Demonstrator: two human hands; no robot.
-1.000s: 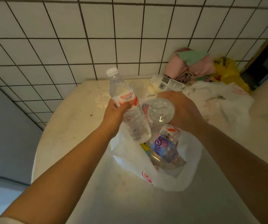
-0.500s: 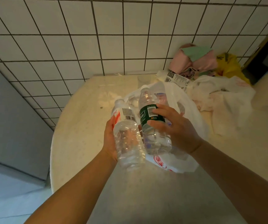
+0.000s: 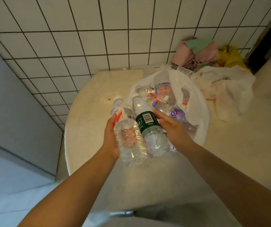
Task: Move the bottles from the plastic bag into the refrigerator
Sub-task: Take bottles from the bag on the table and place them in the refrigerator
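My left hand [image 3: 110, 136] grips a clear bottle with a red-and-white label [image 3: 126, 128], held tilted above the counter. Right beside it, touching, my right hand [image 3: 172, 130] holds a clear bottle with a dark green label [image 3: 148, 123] from its right side. Both bottles hang in front of the open white plastic bag [image 3: 195, 99], which lies on the pale stone counter [image 3: 89, 122]. Inside the bag lie several more bottles, among them one with a blue-and-purple label [image 3: 175, 113]. The refrigerator is not in view.
Another crumpled white bag [image 3: 229, 95] lies right of the open one. Pink and green cloths [image 3: 197, 51] and a yellow bag [image 3: 229, 54] sit at the back against the white tiled wall [image 3: 98, 38]. A grey panel [image 3: 17, 104] stands at the left, with the floor below.
My right hand lifted the green-label bottle out of the bag and brought it beside the red-label bottle. Both hands moved toward me and lower, away from the bag.
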